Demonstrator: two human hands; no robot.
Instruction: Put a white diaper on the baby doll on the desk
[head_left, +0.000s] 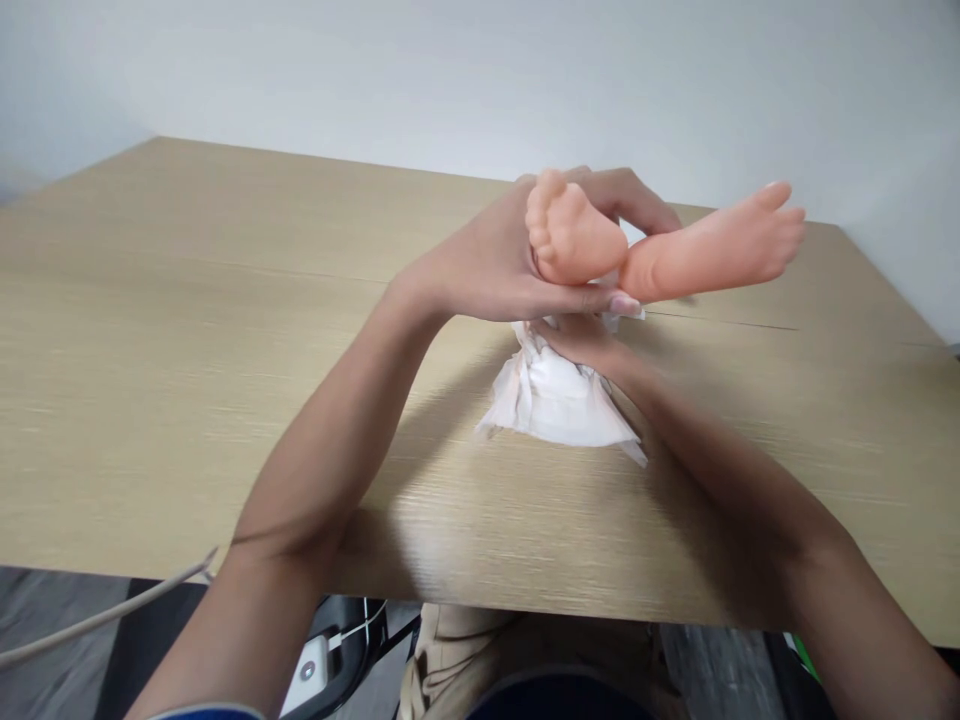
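My left hand point(517, 250) is wrapped round the legs of a baby doll point(576, 235) and holds them raised above the table. One of the doll's feet points toward me, the other leg sticks out to the right. Below the legs lies a white diaper point(570, 400), its near end spread on the tabletop. My right hand point(581, 338) reaches in under the legs at the diaper's far part. Its fingers are mostly hidden by the left hand and the diaper, so its grip does not show. The doll's body is hidden behind my left hand.
The wooden table point(187, 400) stretches to a pale wall point(450, 80) at the back. A light cable point(105, 615) hangs by the front left edge. Below the edge are a white device point(307, 672) with a plugged-in cord and my beige trousers point(457, 650).
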